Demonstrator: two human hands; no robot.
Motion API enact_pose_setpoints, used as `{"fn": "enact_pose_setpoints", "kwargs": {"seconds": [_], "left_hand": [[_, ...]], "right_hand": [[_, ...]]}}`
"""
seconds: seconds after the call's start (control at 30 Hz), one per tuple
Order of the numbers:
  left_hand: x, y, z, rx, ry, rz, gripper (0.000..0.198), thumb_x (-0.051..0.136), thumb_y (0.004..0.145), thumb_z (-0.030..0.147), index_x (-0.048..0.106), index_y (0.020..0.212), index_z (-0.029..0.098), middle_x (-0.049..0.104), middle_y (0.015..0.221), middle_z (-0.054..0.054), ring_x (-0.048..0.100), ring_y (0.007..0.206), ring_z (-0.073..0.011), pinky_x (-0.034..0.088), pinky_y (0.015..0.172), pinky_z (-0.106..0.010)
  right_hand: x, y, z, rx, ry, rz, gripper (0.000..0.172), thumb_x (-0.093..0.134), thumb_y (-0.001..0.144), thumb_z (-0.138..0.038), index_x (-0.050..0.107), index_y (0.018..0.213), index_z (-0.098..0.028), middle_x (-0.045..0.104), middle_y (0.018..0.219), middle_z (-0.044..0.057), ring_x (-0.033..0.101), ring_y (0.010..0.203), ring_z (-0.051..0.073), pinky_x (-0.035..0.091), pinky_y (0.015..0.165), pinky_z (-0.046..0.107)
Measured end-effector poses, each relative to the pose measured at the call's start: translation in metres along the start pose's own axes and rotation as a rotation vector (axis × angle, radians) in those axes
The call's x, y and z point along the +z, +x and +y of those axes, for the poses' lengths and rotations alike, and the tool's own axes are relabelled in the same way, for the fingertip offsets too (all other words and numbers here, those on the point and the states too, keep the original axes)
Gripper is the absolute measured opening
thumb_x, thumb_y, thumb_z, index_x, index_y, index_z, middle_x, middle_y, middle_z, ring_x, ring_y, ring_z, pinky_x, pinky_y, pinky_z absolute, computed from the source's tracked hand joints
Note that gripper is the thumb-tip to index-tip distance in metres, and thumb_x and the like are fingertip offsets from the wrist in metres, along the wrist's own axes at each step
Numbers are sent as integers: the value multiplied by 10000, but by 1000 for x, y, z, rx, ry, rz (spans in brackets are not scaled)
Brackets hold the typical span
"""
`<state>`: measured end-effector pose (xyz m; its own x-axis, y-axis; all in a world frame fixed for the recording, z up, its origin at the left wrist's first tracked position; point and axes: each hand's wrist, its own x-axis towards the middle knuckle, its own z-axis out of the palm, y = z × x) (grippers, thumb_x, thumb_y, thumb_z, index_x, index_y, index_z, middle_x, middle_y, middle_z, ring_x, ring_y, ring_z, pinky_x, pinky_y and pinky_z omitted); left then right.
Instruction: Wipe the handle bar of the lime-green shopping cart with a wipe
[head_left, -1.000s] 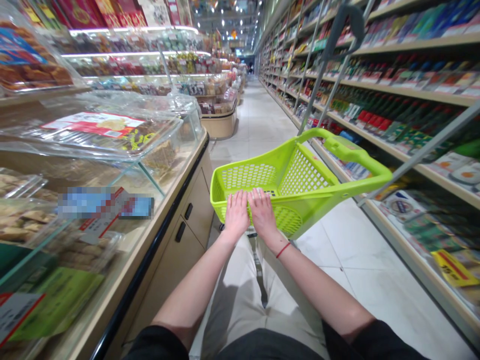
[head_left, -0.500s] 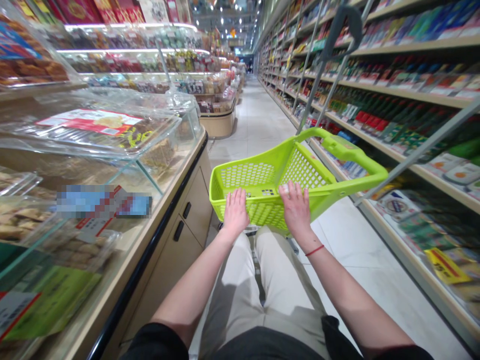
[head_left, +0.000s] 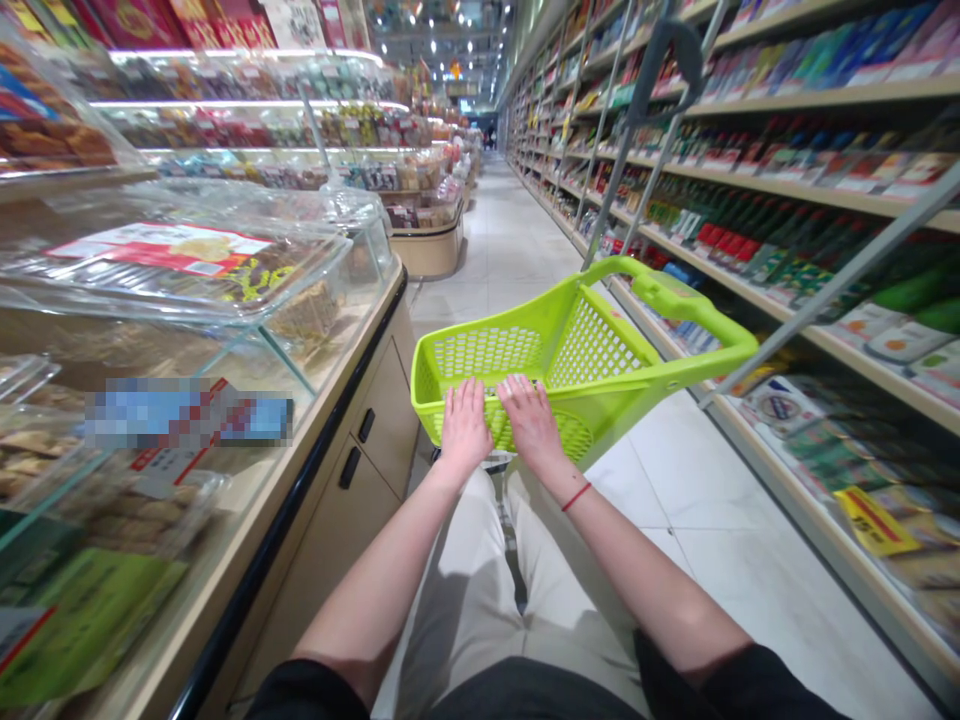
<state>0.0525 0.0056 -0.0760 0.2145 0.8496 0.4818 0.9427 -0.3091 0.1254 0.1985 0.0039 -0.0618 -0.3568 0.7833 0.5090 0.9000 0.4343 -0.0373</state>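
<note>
A lime-green plastic shopping basket on wheels stands tilted in the aisle in front of me, its long grey pull handle rising to the upper right. My left hand rests on the basket's near rim with fingers wrapped over it. My right hand, a red string on its wrist, lies beside the left one on the same rim, fingers curled over the edge. The basket's inside looks empty.
A glass-topped counter with packed pastries runs along my left, with cupboard doors below. Shelves of boxed goods line the right. The tiled aisle stretches ahead between them. My legs in light trousers are below.
My right hand slid right along the rim, then came back beside the left hand. The basket tilted slightly and the view shifted a little.
</note>
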Motion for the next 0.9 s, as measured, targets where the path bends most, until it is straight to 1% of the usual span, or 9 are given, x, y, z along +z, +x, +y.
{"fn": "enact_pose_setpoints", "kwargs": {"seconds": [0.07,0.13,0.2,0.33,0.43,0.53,0.63,0.8,0.9], "left_hand": [[-1,0,-1,2,-9,1,774,503,710,120,340,1464,51,395,1547,-195,313,1471,-301,183,1244,-513],[-1,0,-1,0,-17,2,790,506,700,117,330,1469,70,394,1551,-186,314,1472,-298,197,1240,-519],[-1,0,-2,0,-24,2,805,507,688,112,326,1471,78,397,1551,-180,311,1475,-296,205,1238,-521],[1,-1,-3,12,-23,12,807,509,677,109,336,1463,54,394,1548,-194,307,1476,-302,201,1242,-512],[3,-2,-3,11,-23,25,819,512,674,109,326,1470,67,395,1550,-187,300,1480,-299,200,1241,-520],[3,-2,-2,6,-32,27,834,523,663,110,323,1472,77,396,1550,-183,299,1480,-302,196,1241,-525],[1,-2,0,3,-37,26,828,529,662,116,334,1466,75,399,1548,-183,303,1477,-303,187,1246,-521],[1,-1,2,0,-19,44,803,527,668,123,354,1450,61,411,1537,-185,309,1472,-304,189,1246,-513],[1,-1,1,0,-17,42,795,526,669,115,359,1444,60,419,1531,-189,326,1464,-304,200,1243,-515]], "right_hand": [[-8,-4,14,-19,-41,10,505,369,926,-37,524,1394,-150,501,1490,147,382,1425,269,267,1188,526],[-17,-9,31,-5,-95,25,511,361,920,-27,537,1382,-154,512,1482,143,400,1413,270,271,1183,524],[-29,-15,51,32,-149,38,513,364,914,-24,544,1377,-154,518,1476,149,407,1407,271,263,1181,532],[-50,-24,88,124,-236,68,508,397,900,-36,546,1374,-144,529,1464,164,406,1404,279,233,1183,555],[-54,-27,101,176,-254,109,509,393,898,-44,533,1382,-113,522,1464,188,396,1410,291,231,1178,568],[-44,-26,96,201,-220,147,513,361,906,-46,518,1391,-97,528,1449,207,389,1415,303,271,1158,586],[-28,-22,74,189,-169,169,503,343,923,-54,509,1395,-101,517,1452,213,381,1420,304,296,1150,585],[-7,-11,34,110,-90,132,458,363,942,-70,525,1370,-64,510,1459,207,362,1427,314,287,1175,544],[-4,-7,26,46,-34,84,474,349,930,-37,536,1363,-77,516,1463,186,357,1436,294,293,1180,526]]}}
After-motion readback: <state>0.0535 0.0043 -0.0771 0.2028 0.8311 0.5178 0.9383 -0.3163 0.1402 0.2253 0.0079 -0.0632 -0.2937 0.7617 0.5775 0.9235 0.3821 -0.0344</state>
